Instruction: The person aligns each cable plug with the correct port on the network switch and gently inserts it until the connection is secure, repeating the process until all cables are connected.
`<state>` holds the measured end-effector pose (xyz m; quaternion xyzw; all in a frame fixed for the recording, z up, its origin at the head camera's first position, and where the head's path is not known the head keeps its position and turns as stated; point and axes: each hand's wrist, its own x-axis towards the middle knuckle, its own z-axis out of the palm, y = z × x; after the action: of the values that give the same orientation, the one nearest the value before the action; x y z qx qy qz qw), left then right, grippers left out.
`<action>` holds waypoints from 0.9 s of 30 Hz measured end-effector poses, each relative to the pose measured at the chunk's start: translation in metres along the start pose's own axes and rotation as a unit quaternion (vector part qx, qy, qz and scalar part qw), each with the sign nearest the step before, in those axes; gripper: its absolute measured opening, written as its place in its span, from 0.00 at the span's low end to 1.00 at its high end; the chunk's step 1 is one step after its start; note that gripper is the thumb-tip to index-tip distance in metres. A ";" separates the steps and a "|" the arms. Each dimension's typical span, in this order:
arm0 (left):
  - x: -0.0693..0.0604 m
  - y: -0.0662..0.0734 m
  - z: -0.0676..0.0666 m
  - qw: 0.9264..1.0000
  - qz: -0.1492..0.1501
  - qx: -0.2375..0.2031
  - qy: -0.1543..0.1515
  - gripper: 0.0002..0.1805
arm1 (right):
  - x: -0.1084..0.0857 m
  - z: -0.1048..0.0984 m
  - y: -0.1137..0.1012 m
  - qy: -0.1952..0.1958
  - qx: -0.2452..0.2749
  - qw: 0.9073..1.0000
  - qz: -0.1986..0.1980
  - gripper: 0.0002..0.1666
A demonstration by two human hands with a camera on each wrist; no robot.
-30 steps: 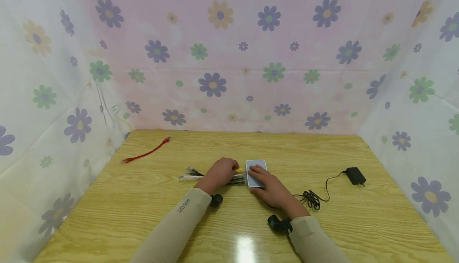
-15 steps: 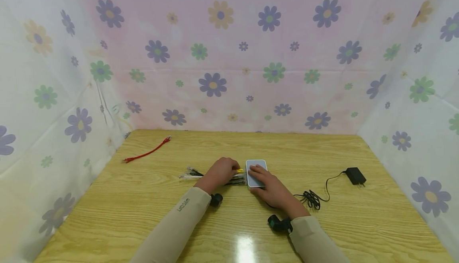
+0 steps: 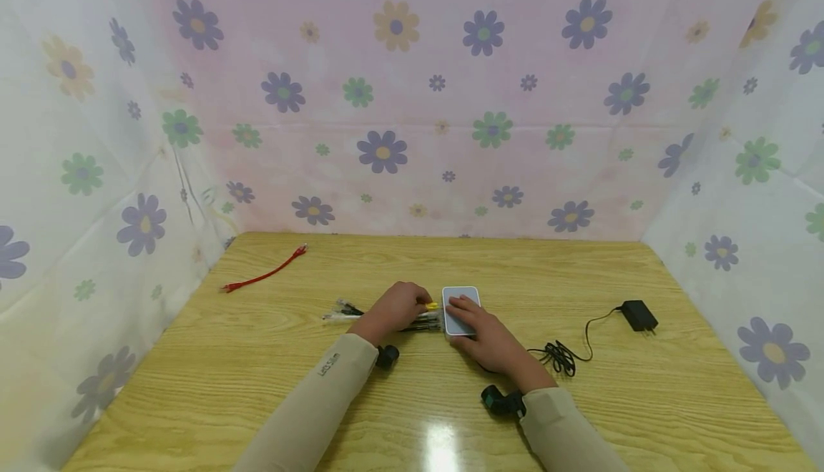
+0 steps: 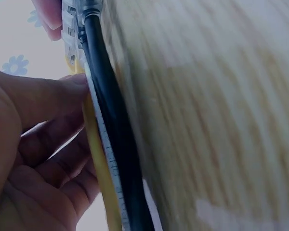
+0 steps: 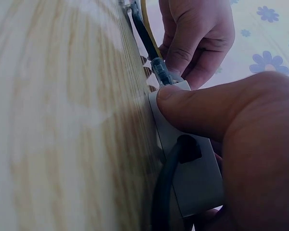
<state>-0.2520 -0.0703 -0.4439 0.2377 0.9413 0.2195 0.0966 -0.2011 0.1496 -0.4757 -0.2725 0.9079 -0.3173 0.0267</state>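
Near the middle of the table, a small white network switch (image 3: 456, 327) lies flat under my right hand (image 3: 488, 340). That hand's fingers rest on its top, and the thumb presses its near side in the right wrist view. My left hand (image 3: 394, 311) is at the switch's left side, pinching a yellow network cable (image 4: 101, 166) just behind its clear plug. Beside it run a black network cable (image 4: 113, 110) and a white one, with plugs at the switch; loose ends (image 3: 341, 311) stick out left of my hand. Fingers partly hide how deep the yellow plug sits.
A short red network cable (image 3: 265, 277) lies at the table's back left. On the right is a black power adapter (image 3: 639, 315), its coiled cord (image 3: 558, 359) running toward the switch. Flowered cloth (image 3: 412, 100) encloses the wooden table (image 3: 412, 257) at the back and sides.
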 end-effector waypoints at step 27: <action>0.005 -0.009 0.001 0.999 0.005 -0.048 -0.016 0.13 | 0.001 0.001 0.001 0.006 0.008 1.000 -0.004 0.34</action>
<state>-0.2596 -0.0741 -0.4497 0.2405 0.9269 0.2611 0.1217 -0.2024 0.1491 -0.4771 -0.2737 0.9044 -0.3266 0.0228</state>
